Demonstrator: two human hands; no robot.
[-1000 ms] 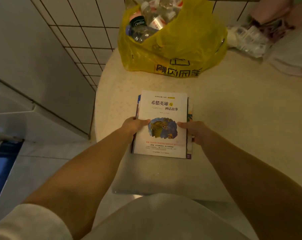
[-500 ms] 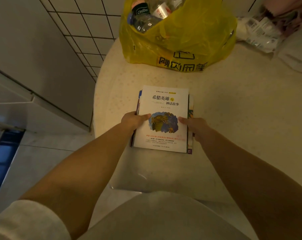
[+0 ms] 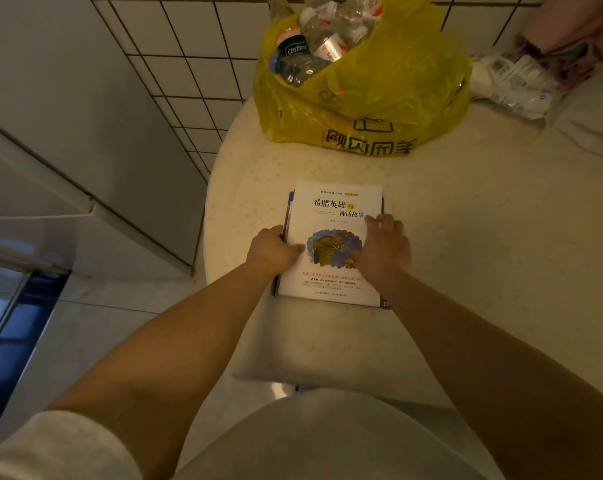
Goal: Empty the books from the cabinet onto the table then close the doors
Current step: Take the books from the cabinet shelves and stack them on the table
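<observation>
A small stack of books [image 3: 331,216] lies flat on the round table [image 3: 483,244], near its left edge, with a white-covered book on top (black characters above, a blue and gold picture in the middle, red print lower down). Darker covers of the books beneath show along the left side and at the near right corner. The left hand [image 3: 272,249] grips the left edge of the stack, the thumb lying on the white cover and the other fingers curled down along the side. The right hand [image 3: 383,247] rests on top of the cover toward its right side, fingers spread and fairly straight, so it presses rather than clasps; the fingertips reach the stack's right edge. Both forearms stretch in from the bottom of the view, and a pale sleeve [image 3: 50,448] shows at the lower left. Farther back on the table stands a yellow plastic bag [image 3: 379,98] stuffed with empty bottles [image 3: 320,36], well apart from the books. To its right lie some crumpled wrappers [image 3: 514,84]. A tiled wall [image 3: 196,64] rises behind the table.
</observation>
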